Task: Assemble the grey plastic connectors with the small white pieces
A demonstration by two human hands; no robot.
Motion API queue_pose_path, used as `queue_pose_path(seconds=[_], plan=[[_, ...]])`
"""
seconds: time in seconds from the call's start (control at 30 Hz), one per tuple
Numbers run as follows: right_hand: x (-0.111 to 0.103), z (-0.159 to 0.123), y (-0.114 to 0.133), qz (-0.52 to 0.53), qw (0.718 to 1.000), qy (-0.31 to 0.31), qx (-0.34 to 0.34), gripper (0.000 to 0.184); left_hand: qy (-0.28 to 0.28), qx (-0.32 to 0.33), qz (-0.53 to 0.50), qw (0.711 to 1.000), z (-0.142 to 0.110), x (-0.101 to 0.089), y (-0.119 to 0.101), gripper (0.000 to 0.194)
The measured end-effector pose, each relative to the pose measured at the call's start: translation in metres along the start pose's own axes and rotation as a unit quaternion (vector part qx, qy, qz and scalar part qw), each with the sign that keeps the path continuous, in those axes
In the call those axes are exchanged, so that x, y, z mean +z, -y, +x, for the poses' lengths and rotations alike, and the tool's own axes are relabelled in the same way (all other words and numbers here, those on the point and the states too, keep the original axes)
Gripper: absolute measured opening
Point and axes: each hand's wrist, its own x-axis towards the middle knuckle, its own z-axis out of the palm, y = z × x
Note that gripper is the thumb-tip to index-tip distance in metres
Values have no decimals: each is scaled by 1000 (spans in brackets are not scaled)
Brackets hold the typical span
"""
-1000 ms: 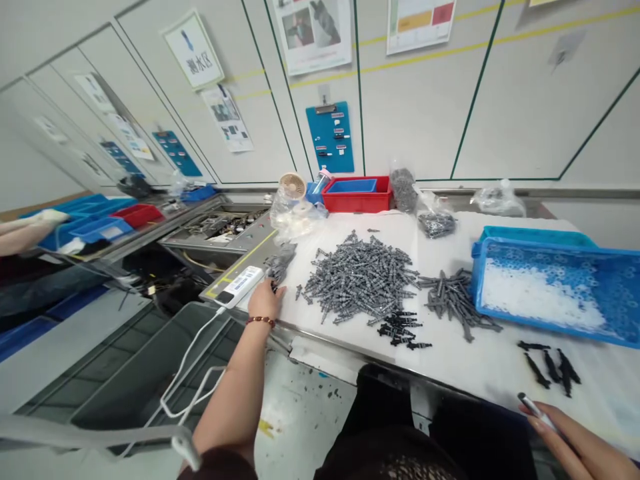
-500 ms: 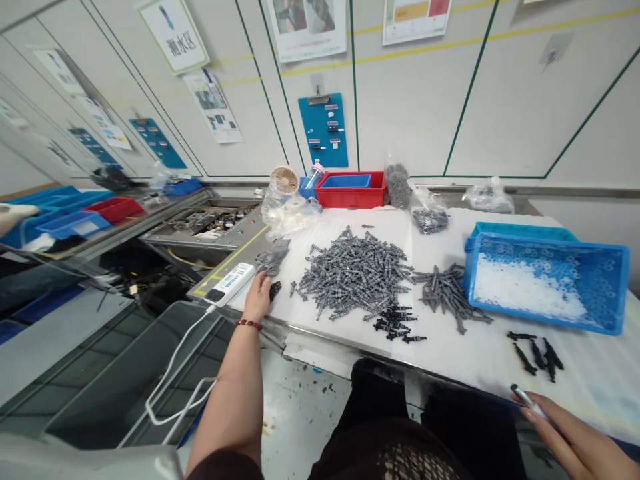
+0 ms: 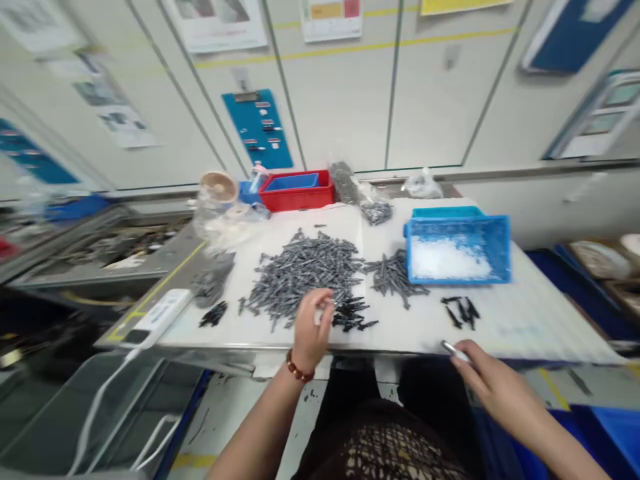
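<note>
My left hand [image 3: 311,325] hovers at the near edge of a big pile of grey ribbed plastic parts [image 3: 300,267], just left of a small heap of black parts [image 3: 350,313]. Its fingers are loosely curved, with a gap to the thumb, and I see nothing between them. My right hand [image 3: 483,370] is closed around a short silver pen-like tool [image 3: 455,351], whose tip points up and left at the table's front edge. Several black parts [image 3: 463,312] lie beyond that tip. Another small black cluster [image 3: 213,314] rests at the left, below a grey glove-like bundle [image 3: 214,280].
A blue bin [image 3: 460,250] of small white pieces stands at the right, beside a smaller grey pile [image 3: 393,273]. Along the back are a red tray [image 3: 297,197], bagged parts [image 3: 375,208] and a fan [image 3: 219,188]. A white power strip [image 3: 163,317] lies at the left edge.
My left hand has moved right, from the small black cluster to the front of the big pile. The view has turned right. My right hand still holds the silver tool.
</note>
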Motion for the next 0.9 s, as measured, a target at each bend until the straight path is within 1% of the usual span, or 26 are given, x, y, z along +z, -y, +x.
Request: queue_pose_path(seconds=[0.03, 0.07, 0.13, 0.17, 0.2, 0.23, 0.3, 0.37, 0.4, 0.47, 0.53, 0.63, 0.73, 0.83, 0.9], plan=[[-1, -1, 8, -18, 1000, 7, -8, 29, 97, 3, -56, 994, -1, 17, -21, 25], [-2, -2, 16, -35, 999, 10, -21, 24, 188, 15, -95, 977, -2, 32, -40, 27], [-3, -3, 28, -59, 997, 30, -50, 18, 332, 36, -126, 934, -5, 54, -72, 25], [-3, -3, 32, -72, 995, 40, -58, 15, 382, 49, -123, 915, -6, 62, -83, 22], [-4, -4, 35, -81, 994, 42, -62, 13, 417, 62, -113, 900, -7, 69, -91, 23], [-5, -4, 36, -83, 993, 43, -69, 13, 439, 74, -103, 890, -8, 74, -95, 28], [-10, -7, 34, -69, 992, 36, -99, 13, 452, 79, -95, 883, -9, 82, -97, 35], [-18, -11, 28, -59, 991, 15, -118, 22, 447, 47, -107, 887, -10, 85, -91, 37], [-23, -13, 24, -64, 992, 4, -112, 27, 439, 19, -114, 891, -10, 86, -87, 38], [-31, -17, 17, -95, 993, -1, -73, 27, 418, -35, -122, 899, -11, 86, -80, 40], [-35, -20, 12, -130, 991, 22, -39, 25, 397, -66, -121, 907, -13, 85, -76, 40], [-34, -18, 11, -157, 985, 63, -27, 33, 378, -78, -120, 915, -15, 82, -78, 40], [-30, -15, 14, -171, 982, 80, -28, 37, 382, -73, -105, 915, -14, 78, -80, 34], [-31, -15, 16, -157, 984, 72, -34, 40, 404, -64, -86, 908, -12, 73, -82, 27], [-33, -19, 14, -134, 988, 53, -49, 43, 405, -70, -83, 908, -11, 68, -85, 27]])
